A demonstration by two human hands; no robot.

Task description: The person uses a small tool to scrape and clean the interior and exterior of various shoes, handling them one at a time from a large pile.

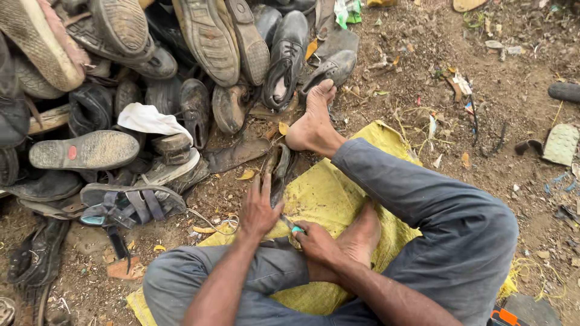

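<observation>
Head view. Person sits on a yellow woven sack (pixel 338 193) spread over bare dirt, legs in grey trousers, both feet bare.

Left hand (pixel 258 208) lies flat, fingers extended and together, pressing down on a dark worn shoe sole (pixel 279 169) that rests on the sack edge just in front of the person's knee. Not a closed grasp: palm and fingers pin the piece rather than wrap it.

Right hand (pixel 315 241) is closed around a small tool with a teal handle (pixel 296 229); the tip meets the near end of the sole. The blade itself is too small to make out.

Judgement on handling: the sole looks thin, flexible and light, worn rubber or leather, likely to curl or slide if held only at one end. Best pinned flat along its length, or gripped at the thicker heel end, fingers kept clear of the tool tip.

Left of the sack: a large pile of old shoes (pixel 121 78), mostly black, with a white cloth (pixel 148 118) on top and a strapped sandal (pixel 130 202) nearest the left hand. Litter dots the ground at right.
</observation>
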